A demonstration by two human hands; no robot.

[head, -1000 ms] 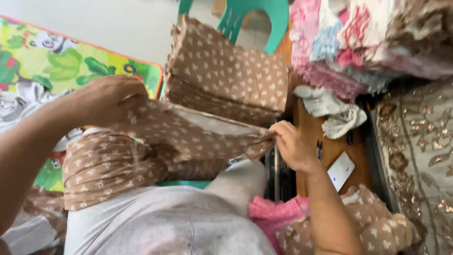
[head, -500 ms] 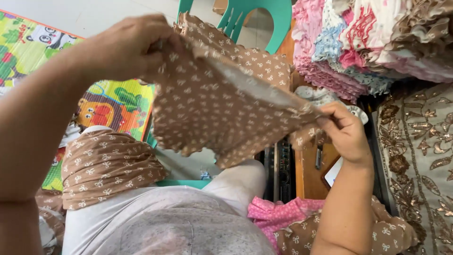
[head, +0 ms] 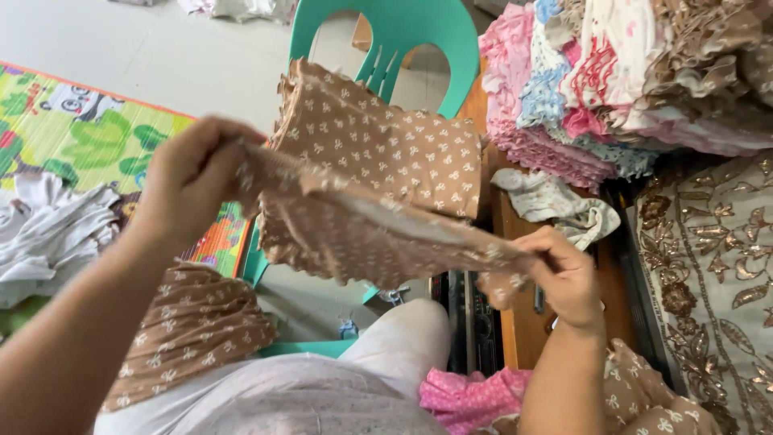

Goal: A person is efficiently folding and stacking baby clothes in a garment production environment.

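A brown cloth piece (head: pixel 362 234) with small white bows is stretched in the air between my hands. My left hand (head: pixel 193 181) pinches its left end. My right hand (head: pixel 564 274) pinches its right end, lower down. Behind it, a stack of the same brown fabric (head: pixel 386 145) rests on a teal plastic chair (head: pixel 386 32). More brown printed fabric (head: pixel 193 322) lies on my lap at the left.
A tall pile of pink, blue and white ruffled garments (head: pixel 612 89) fills the upper right. A crumpled pale cloth (head: pixel 555 205) lies on the wooden table. Gold-patterned fabric (head: pixel 708 266) hangs at the right. A colourful mat (head: pixel 88 137) covers the floor; pink cloth (head: pixel 467 395) sits below.
I lifted the brown piece up off the stack. It is now lowered a little and pulled out flatter between both hands, and my right hand moved down and right.
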